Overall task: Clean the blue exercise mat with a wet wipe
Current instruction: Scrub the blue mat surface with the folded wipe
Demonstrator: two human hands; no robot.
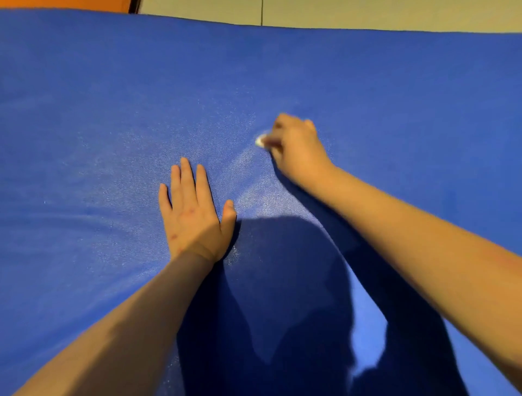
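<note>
Spread flat over nearly the whole view: the blue exercise mat (84, 127); far edge running from left to right along the top, with pale floor (367, 14) behind it and a strip of something orange (56, 3) at the top left corner; both side ends out of view, so long axis judged to run left to right, across the person's front and not away from the body; not fully sure of this; dark shadow (282, 282) of the person lying on the near middle part of the mat; pressed flat on the mat near the middle: the left hand (195, 214), fingers straight, pointing toward the far edge, holding nothing, probably steadying the mat; farther forward and to the right of it, apart: the right hand (296, 147), somewhat blurred, fingers curled round a small white wet wipe (260, 140); wipe bunched up, showing at the left side of the fist, down on the mat; too small and blurred to tell its shape or any long axis; pale speckled patch (248, 175) on the mat between the two hands, perhaps moisture, uncertain; much surface left on every side, mostly to the left and toward the far edge; next strokes therefore probably sideways along the long axis, by the right hand, the one holding the wipe and nearer to the far part.
</note>
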